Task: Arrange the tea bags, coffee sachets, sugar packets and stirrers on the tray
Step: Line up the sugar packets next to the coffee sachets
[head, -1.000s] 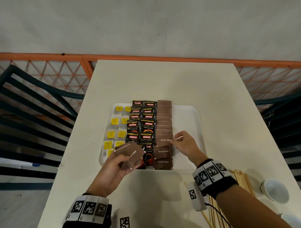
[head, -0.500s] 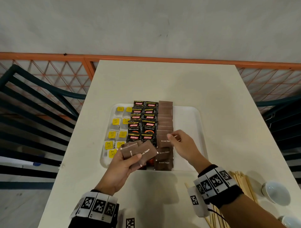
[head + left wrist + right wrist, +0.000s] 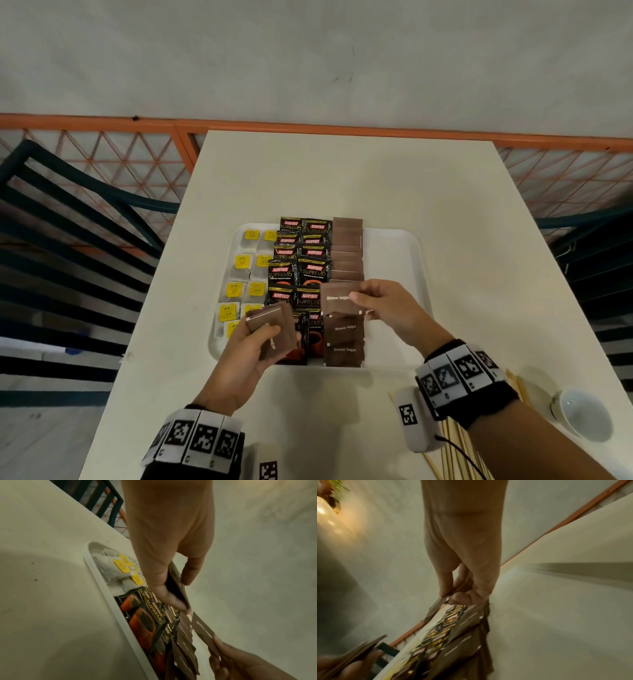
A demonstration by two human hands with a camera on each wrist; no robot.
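Your right hand (image 3: pixel 387 308) pinches one brown sugar packet (image 3: pixel 340 298) between thumb and fingertips, holding it flat just above the near part of the sugar column on the tray (image 3: pixel 394 240), probably so it can drop in line with the others. Directly under that grip lie more sugar packets, overlapped like shingles and running away from you. To the left of the grip sit two columns of black coffee sachets (image 3: pixel 310 270), and beyond them tea bags (image 3: pixel 245 267) with yellow tags.

Your left hand (image 3: pixel 253 346) hovers over the tray's near edge, thumb clamped over a small fanned stack of spare sugar packets (image 3: pixel 274 329), likely kept close as a supply for the right hand.

Behind your right wrist, wooden stirrers (image 3: pixel 455 455) lie on the table (image 3: pixel 342 171), not yet on the tray, beside a white cup (image 3: pixel 582 416).
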